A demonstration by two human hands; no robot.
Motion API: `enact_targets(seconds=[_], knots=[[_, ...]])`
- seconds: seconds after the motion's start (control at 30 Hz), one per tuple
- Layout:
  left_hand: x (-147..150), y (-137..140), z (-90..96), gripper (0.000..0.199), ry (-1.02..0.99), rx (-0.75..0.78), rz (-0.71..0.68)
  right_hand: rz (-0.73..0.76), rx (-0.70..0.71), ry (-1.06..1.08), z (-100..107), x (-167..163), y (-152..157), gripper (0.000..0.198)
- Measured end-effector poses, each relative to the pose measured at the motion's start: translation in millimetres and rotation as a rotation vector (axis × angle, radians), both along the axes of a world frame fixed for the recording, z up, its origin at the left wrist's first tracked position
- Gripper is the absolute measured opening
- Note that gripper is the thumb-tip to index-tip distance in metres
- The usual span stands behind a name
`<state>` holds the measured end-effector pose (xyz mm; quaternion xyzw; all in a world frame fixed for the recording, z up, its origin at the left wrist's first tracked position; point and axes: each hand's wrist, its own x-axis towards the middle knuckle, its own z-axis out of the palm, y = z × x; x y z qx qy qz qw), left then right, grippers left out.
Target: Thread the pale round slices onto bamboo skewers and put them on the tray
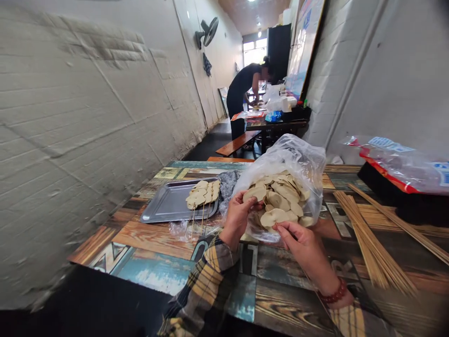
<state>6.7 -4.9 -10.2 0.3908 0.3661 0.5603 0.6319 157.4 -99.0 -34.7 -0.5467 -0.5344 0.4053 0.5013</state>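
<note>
Pale round slice [255, 193] pinched in left hand [237, 216] grip, another slice [272, 217] gripped by right hand [300, 242], both over clear plastic bag [301, 161], skewered slices [203, 193] laid on metal tray [168, 206], bamboo skewers [368, 238] heaped on desk [147, 243].

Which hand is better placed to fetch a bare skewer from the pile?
Right, probably. The right hand sits nearer the skewer pile; the left hand pinches a slice at the bag, farther away.

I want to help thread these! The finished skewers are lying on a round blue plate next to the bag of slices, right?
Not quite. The head view shows the finished skewers lying on a rectangular metal tray, not a round blue plate. It does sit next to the plastic bag of slices.
</note>
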Motion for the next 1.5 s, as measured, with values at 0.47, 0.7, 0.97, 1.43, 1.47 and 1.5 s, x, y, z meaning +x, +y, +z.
enact_targets(seconds=[0.47,0.7,0.97,1.43,1.47,1.5], knots=[[1.3,-2.2,2.7,0.025,0.168,0.118,0.082,0.006,0.016,-0.082,-0.7,-3.0,-0.2,0.036],[0.4,-0.2,-1.9,0.022,0.185,0.138,0.094,0.007,0.005,-0.082,-4.9,-2.5,1.4,0.037],[2.7,-1.0,-2.5,0.019,0.286,0.199,0.129,0.01,0.001,-0.074,-4.4,-2.7,3.6,0.037],[5.0,-4.0,1.7,0.019,0.326,0.194,0.061,0.008,-0.005,-0.105,-1.4,-3.1,5.4,0.038],[5.4,-5.0,3.2,0.02,0.315,0.185,0.052,0.007,-0.001,-0.107,-1.7,-3.0,5.5,0.038],[5.8,-6.0,4.7,0.021,0.3,0.174,0.044,0.005,0.004,-0.111,-2.0,-3.0,5.6,0.037]])
